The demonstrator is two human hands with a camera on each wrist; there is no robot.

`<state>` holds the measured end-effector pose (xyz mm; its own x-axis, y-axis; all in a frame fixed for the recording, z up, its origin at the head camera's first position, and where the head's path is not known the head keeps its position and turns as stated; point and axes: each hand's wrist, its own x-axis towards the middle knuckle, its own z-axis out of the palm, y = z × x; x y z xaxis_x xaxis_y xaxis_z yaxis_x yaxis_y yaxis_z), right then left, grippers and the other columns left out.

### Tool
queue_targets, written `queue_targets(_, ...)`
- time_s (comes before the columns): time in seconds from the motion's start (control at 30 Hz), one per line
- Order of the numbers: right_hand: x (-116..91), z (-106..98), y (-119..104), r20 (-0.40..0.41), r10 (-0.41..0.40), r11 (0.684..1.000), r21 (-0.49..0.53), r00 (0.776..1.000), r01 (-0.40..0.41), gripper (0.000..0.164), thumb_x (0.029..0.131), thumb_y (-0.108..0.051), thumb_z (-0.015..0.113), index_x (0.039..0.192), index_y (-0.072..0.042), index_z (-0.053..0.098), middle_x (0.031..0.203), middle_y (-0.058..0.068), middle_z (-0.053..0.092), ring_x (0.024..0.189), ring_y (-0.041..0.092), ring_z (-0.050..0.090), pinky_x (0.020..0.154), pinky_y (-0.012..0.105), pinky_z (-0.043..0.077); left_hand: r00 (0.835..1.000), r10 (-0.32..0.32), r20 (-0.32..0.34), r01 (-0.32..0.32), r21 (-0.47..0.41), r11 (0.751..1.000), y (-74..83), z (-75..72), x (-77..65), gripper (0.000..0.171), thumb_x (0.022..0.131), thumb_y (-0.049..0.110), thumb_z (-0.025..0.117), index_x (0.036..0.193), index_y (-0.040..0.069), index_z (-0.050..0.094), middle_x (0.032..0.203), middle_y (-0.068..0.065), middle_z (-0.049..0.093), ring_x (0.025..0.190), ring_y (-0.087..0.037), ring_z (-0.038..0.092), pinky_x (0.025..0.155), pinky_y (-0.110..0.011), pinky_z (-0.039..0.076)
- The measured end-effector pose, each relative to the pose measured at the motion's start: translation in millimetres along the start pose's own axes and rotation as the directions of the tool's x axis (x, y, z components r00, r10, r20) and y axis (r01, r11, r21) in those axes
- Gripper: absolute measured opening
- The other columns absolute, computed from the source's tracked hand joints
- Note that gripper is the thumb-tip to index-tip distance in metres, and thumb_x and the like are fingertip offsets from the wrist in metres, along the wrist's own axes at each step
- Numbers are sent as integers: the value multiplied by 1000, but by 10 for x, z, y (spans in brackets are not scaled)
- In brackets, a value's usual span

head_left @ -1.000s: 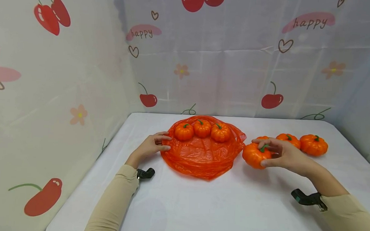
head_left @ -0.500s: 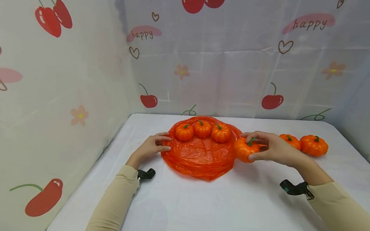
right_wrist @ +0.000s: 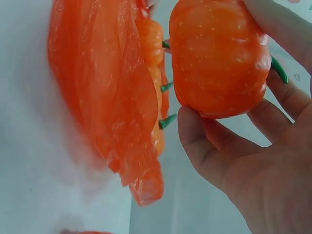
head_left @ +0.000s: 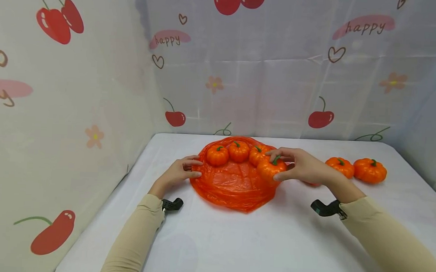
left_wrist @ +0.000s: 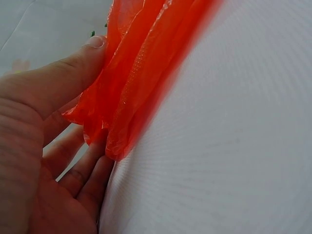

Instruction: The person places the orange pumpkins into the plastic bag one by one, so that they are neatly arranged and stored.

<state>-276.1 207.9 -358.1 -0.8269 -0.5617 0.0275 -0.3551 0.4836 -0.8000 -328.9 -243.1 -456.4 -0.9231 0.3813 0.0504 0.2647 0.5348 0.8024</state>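
An orange plastic bag point(head_left: 233, 190) lies spread wide on the table with three small toy pumpkins point(head_left: 217, 155) in a row along its far side. My left hand point(head_left: 179, 171) holds the bag's left edge, thumb and fingers on either side of the thin plastic point(left_wrist: 131, 83). Between thumb and fingers, my right hand point(head_left: 303, 167) grips another toy pumpkin point(right_wrist: 219, 58), orange with a green stem. That pumpkin is raised over the right part of the bag and overlaps the rightmost pumpkin there in the head view.
To the right on the white table point(head_left: 234, 243) sit two more pumpkins, one nearer point(head_left: 340, 167) and one at the far right point(head_left: 369, 170). Another is mostly hidden behind my right forearm. A cherry-printed curtain point(head_left: 258, 72) hangs behind the table's back edge.
My right hand has carried its pumpkin leftward from beside the bag to above the bag's right part. The left hand keeps its place at the bag's edge.
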Motion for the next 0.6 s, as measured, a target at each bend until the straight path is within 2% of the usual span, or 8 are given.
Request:
queue_targets(0.1, 67, 30, -25, 11, 2, 1000, 0, 1000, -2, 43, 82, -34, 89, 115, -21, 64, 148, 3, 56, 143, 43, 45, 110, 57, 49, 1000, -7, -2, 7, 4, 1000, 10, 9, -9, 44, 92, 30, 79, 134, 19, 70, 161, -4, 45, 143, -33, 49, 116, -49, 45)
queue_targets(0.33, 231, 94, -72, 29, 0, 1000, -31, 1000, 1, 43, 81, -37, 89, 114, -25, 65, 143, 1, 58, 143, 42, 46, 112, 60, 45, 1000, -10, 3, 10, 3, 1000, -5, 28, 9, 45, 91, 29, 80, 134, 18, 70, 161, -3, 45, 141, -32, 52, 116, -48, 45)
queue_targets(0.6, 514, 190, -175, 65, -26, 999, -39, 998, 29, 42, 81, -37, 89, 115, -27, 66, 138, 0, 57, 142, 36, 47, 114, 59, 44, 1000, 0, 3, 0, 14, 1000, -16, 9, 7, 46, 92, 31, 79, 134, 18, 70, 161, -4, 44, 144, -33, 49, 116, -49, 45)
